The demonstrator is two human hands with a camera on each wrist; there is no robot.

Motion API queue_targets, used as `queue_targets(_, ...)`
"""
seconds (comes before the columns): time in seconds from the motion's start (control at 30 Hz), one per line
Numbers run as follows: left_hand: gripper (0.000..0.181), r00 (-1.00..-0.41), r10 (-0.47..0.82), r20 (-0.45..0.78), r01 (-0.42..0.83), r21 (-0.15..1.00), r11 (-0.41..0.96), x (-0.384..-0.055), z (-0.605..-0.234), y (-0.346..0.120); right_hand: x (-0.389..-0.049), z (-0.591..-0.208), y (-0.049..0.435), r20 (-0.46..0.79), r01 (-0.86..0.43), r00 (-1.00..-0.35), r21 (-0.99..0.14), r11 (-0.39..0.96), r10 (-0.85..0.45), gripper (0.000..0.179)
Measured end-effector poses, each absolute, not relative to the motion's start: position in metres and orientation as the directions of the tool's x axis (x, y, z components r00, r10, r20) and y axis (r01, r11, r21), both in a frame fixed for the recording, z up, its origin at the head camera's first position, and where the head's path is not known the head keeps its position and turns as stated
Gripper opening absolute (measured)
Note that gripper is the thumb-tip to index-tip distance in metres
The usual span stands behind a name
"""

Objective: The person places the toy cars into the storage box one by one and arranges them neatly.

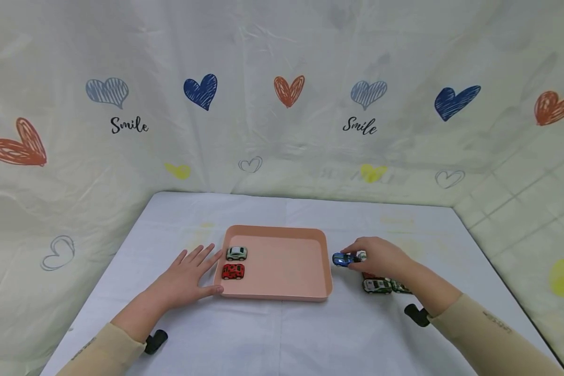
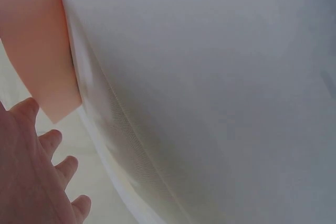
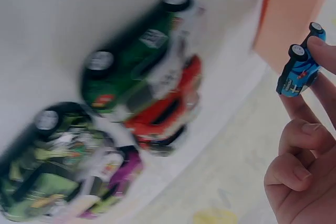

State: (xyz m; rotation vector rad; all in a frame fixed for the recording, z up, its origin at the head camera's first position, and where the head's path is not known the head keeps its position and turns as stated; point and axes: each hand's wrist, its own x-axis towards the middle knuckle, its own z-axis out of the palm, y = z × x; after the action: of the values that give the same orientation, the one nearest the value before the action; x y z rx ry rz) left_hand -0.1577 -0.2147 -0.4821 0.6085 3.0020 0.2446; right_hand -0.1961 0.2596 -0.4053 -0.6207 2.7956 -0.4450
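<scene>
My right hand pinches a small blue toy car between thumb and fingers, just right of the pink tray. In the right wrist view the blue car shows its wheels, and the other fingers are curled below it. A pale bit of something shows beside the fingertips in the head view; I cannot tell what. With fingers spread, my left hand lies at the tray's left side, thumb at its near corner. Inside the tray, along the left, a pale green toy car stands behind a red toy car.
Under my right forearm several toy cars sit close together: a green and white car, a red car, a green camouflage car and a purple one. A white cloth covers the table; a heart-printed sheet hangs behind.
</scene>
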Motion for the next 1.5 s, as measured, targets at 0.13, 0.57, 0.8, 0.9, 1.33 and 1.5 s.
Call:
queue_targets(0.13, 0.094, -0.919, 0.392, -0.031, 0.382, 0.169, 0.909, -0.159, -0.485, -0.216, -0.204, -0.399, 0.250, -0.162, -0.358, -0.888, -0.341, 0.869, -0.429, 0.034)
queue_targets(0.57, 0.095, -0.913, 0.406, -0.042, 0.392, 0.184, 0.901, -0.159, -0.482, -0.216, -0.233, -0.386, 0.199, -0.144, -0.397, -0.876, -0.328, 0.857, -0.461, 0.036)
queue_targets(0.8, 0.094, -0.916, 0.395, -0.075, 0.378, 0.175, 0.909, -0.156, -0.475, -0.213, -0.247, -0.382, 0.165, -0.172, -0.406, -0.856, -0.360, 0.840, -0.488, 0.031)
queue_targets(0.9, 0.094, -0.913, 0.398, -0.085, 0.380, 0.175, 0.908, -0.156, -0.471, -0.211, -0.252, -0.382, 0.151, -0.183, -0.418, -0.844, -0.366, 0.831, -0.505, 0.030)
queue_targets(1.33, 0.093, -0.917, 0.384, -0.107, 0.366, 0.157, 0.917, -0.155, -0.468, -0.211, -0.271, -0.403, 0.086, -0.240, -0.462, -0.806, -0.319, 0.828, -0.542, 0.027)
queue_targets(1.5, 0.093, -0.918, 0.382, -0.112, 0.363, 0.155, 0.919, -0.155, -0.467, -0.210, -0.275, -0.411, 0.068, -0.259, -0.456, -0.809, -0.289, 0.842, -0.528, 0.027)
